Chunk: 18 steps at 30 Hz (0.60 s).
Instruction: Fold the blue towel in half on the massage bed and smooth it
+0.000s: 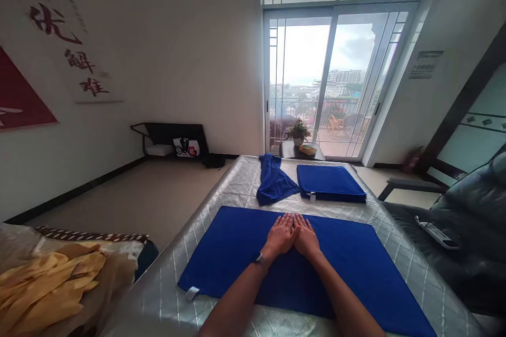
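A large blue towel (pixel 237 253) lies spread flat on a silver quilted table (pixel 233 184). My left hand (pixel 281 234) and my right hand (pixel 306 236) rest side by side, palms down and fingers stretched out, on the towel's middle near its far edge. Neither hand holds anything. A watch sits on my left wrist. Beyond them lie a crumpled blue towel (pixel 272 180) and a neatly folded blue towel stack (pixel 330 182).
A dark sofa (pixel 466 221) with a remote control (pixel 438 234) stands right of the table. Yellow and patterned cloth (pixel 59 279) is heaped at the left. A small table with a potted plant (pixel 298 131) stands before the glass balcony door.
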Each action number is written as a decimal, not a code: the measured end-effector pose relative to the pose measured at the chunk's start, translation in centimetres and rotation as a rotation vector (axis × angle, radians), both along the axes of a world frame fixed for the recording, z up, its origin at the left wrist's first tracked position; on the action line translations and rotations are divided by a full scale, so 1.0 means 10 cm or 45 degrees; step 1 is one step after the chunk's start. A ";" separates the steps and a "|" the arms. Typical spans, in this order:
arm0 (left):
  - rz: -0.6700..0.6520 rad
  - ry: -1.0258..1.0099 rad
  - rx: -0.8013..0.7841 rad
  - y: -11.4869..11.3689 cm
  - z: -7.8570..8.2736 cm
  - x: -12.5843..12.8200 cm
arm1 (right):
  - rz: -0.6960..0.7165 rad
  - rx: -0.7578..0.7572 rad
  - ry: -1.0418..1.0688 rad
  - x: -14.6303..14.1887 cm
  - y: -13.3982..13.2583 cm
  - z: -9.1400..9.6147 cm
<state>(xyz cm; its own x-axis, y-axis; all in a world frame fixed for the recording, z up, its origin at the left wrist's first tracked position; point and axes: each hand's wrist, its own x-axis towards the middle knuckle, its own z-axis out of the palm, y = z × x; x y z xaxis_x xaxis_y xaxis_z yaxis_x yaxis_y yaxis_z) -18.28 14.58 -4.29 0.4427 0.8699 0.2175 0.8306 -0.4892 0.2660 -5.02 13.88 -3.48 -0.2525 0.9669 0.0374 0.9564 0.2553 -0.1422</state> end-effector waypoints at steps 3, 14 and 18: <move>0.024 0.022 -0.015 0.02 -0.02 -0.04 | -0.014 0.000 0.016 0.00 0.00 -0.01; 0.547 0.183 -0.151 0.32 -0.02 -1.83 | -0.452 -0.036 -0.139 1.76 -0.06 -0.09; 0.722 0.200 -0.107 0.35 -0.12 -2.40 | -0.638 0.001 -0.144 2.44 -0.10 -0.21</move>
<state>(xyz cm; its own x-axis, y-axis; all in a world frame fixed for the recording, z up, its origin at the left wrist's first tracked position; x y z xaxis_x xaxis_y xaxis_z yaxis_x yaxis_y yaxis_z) -42.32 18.11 -5.50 -0.0746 0.9914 0.1071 0.9888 0.0596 0.1372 19.39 12.90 -5.60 0.2396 0.9702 0.0371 0.9706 -0.2385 -0.0311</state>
